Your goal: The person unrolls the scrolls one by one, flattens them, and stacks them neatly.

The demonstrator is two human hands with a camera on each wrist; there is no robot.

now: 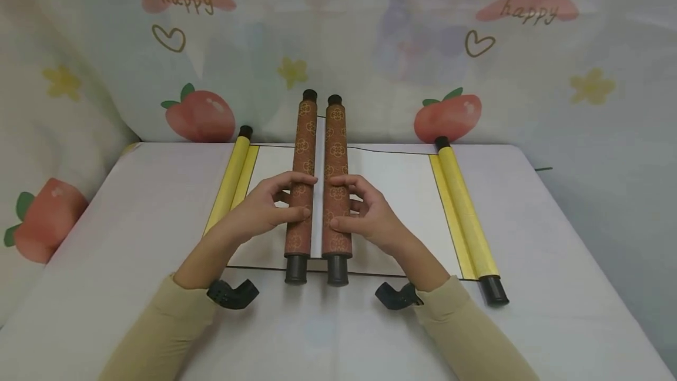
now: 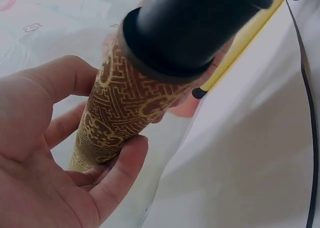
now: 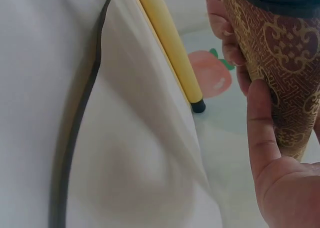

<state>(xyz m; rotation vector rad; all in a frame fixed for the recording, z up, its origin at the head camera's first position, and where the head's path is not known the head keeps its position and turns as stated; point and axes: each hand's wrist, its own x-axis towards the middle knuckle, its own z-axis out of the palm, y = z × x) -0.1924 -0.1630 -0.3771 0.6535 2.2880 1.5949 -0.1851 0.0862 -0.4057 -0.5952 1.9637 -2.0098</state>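
In the head view a brown scroll with gold patterns stands partly unrolled, its left roller (image 1: 305,146) and right roller (image 1: 337,140) parallel, with a narrow white strip (image 1: 318,204) between them. My left hand (image 1: 256,210) grips the left roller at its lower half, thumb and fingers curled round it. The right roller is gripped the same way by my right hand (image 1: 374,216). Black knobs cap the rollers' ends. Behind and below lies a yellow-ended scroll (image 1: 402,210), spread open with a white face and dark edge lines. The left wrist view shows the patterned roller (image 2: 120,98) close up.
The yellow scroll's left roller (image 1: 230,175) and right roller (image 1: 465,204) lie on the white tablecloth (image 1: 158,193). A printed curtain (image 1: 338,34) with fruit and flowers hangs behind the table. Dark wrist devices (image 1: 233,294) sit near both sleeve cuffs.
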